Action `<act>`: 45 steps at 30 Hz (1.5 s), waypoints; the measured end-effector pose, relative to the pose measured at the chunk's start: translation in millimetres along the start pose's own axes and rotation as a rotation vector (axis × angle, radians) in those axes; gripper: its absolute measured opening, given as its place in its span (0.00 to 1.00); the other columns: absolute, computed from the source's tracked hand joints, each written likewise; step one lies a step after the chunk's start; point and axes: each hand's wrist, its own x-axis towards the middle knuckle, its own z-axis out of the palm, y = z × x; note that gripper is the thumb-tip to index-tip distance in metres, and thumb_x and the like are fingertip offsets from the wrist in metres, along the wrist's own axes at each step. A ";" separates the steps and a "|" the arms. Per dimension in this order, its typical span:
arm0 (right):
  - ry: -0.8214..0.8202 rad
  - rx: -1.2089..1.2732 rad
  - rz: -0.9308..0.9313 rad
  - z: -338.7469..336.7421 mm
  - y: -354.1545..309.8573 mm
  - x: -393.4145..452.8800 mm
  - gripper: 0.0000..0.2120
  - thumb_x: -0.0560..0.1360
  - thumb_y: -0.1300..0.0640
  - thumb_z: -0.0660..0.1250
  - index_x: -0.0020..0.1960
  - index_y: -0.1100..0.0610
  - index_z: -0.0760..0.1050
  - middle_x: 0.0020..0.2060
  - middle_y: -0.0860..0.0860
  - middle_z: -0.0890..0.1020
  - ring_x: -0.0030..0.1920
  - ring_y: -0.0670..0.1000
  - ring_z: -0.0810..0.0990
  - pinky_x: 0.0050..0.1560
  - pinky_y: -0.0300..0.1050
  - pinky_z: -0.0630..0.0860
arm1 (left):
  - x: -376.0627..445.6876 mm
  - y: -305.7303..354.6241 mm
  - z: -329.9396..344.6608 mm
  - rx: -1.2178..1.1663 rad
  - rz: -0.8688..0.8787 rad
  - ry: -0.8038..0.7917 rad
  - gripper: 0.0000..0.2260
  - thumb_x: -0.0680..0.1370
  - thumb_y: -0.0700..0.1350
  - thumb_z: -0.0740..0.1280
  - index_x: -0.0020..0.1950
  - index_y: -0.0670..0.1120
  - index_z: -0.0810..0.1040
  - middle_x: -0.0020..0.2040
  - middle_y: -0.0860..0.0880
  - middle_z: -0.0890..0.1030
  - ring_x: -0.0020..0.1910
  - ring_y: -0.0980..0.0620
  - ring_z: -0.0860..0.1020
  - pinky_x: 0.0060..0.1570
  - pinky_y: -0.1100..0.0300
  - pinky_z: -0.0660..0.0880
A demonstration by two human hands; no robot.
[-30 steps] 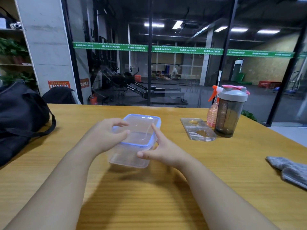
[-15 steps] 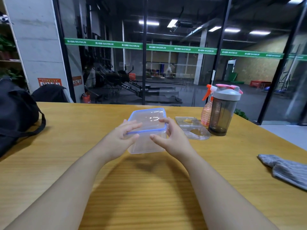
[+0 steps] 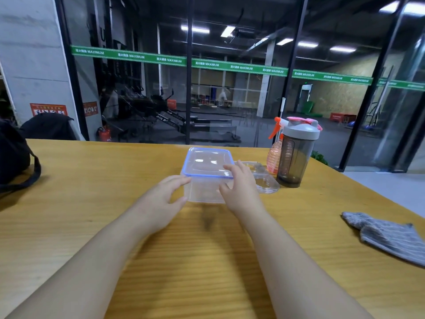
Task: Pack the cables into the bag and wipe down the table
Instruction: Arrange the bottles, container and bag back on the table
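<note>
A clear plastic container (image 3: 202, 189) with a blue-rimmed lid sits near the middle of the wooden table (image 3: 92, 203). My left hand (image 3: 161, 199) grips its near left corner with forefinger and thumb. My right hand (image 3: 239, 185) holds the near right corner, fingers on the lid and thumb on the front wall. The black bag (image 3: 13, 157) lies at the table's left edge, partly out of frame. A grey striped cloth (image 3: 386, 236) lies crumpled at the right. No cable is in sight.
A smoky shaker bottle (image 3: 296, 155) with a grey and pink lid stands at the back right, beside a pink spray bottle (image 3: 274, 155). A clear flat plastic tray (image 3: 264, 183) lies just right of the container. A glass wall runs behind the table.
Both hands have carried the container away from me and slightly right, from tilted in the air to level near the clear tray. The view has shifted left to right.
</note>
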 end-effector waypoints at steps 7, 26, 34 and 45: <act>-0.144 -0.329 -0.201 16.3 -17.8 -1.4 0.25 0.77 0.57 0.57 0.73 0.45 0.60 0.74 0.42 0.59 0.75 0.47 0.50 0.73 0.52 0.42 | 0.0 -5.7 1.1 0.016 -0.079 0.031 0.20 0.77 0.43 0.64 0.69 0.51 0.69 0.68 0.58 0.66 0.60 0.66 0.64 0.58 0.75 0.56; -0.398 -0.114 0.153 -23.9 11.1 67.1 0.33 0.75 0.70 0.45 0.67 0.39 0.70 0.68 0.48 0.70 0.63 0.54 0.71 0.53 0.38 0.66 | -3.6 6.2 -9.1 0.062 -0.208 0.028 0.19 0.78 0.48 0.62 0.69 0.53 0.66 0.69 0.58 0.65 0.61 0.55 0.70 0.54 0.67 0.63; -0.394 -0.142 0.130 -25.0 16.5 67.6 0.36 0.74 0.71 0.46 0.68 0.37 0.68 0.70 0.44 0.68 0.63 0.52 0.71 0.53 0.39 0.66 | -5.3 8.3 -11.2 0.069 -0.226 0.020 0.20 0.79 0.49 0.61 0.70 0.53 0.65 0.69 0.57 0.65 0.63 0.54 0.69 0.54 0.67 0.62; -0.395 -0.188 0.130 -28.3 14.1 66.6 0.35 0.73 0.69 0.46 0.67 0.36 0.68 0.68 0.47 0.70 0.59 0.53 0.73 0.51 0.42 0.72 | -5.8 8.2 -13.6 0.057 -0.234 0.025 0.19 0.78 0.49 0.61 0.69 0.53 0.66 0.69 0.58 0.66 0.63 0.56 0.68 0.56 0.66 0.63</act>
